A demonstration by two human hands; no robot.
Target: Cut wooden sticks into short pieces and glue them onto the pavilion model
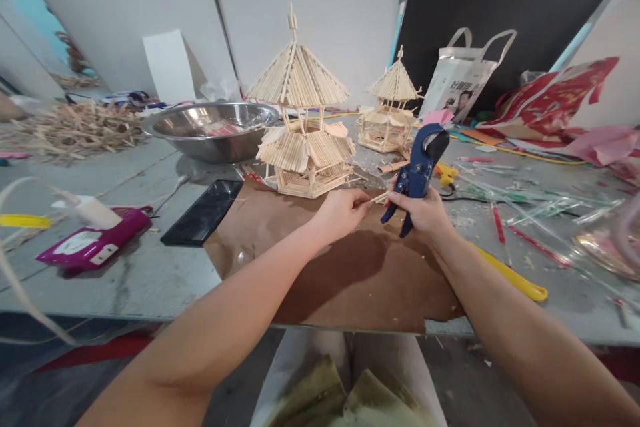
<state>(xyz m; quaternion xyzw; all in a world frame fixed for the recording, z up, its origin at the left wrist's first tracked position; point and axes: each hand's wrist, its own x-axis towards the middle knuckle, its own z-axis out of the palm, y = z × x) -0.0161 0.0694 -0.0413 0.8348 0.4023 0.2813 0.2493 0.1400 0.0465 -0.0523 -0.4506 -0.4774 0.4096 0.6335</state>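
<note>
My right hand grips a blue cutter tool upright, its jaw at the top and its handles in my palm. My left hand pinches a thin wooden stick and holds its end against the cutter. Both hands hover over a brown paper sheet on the grey table. Just behind them stands a two-tier pagoda model built of wooden sticks. A smaller stick pagoda stands further back to the right.
A steel bowl sits behind left, a black phone beside the paper, a pink box at left, a pile of sticks far left. A yellow tool, plastic wrappers and bags crowd the right.
</note>
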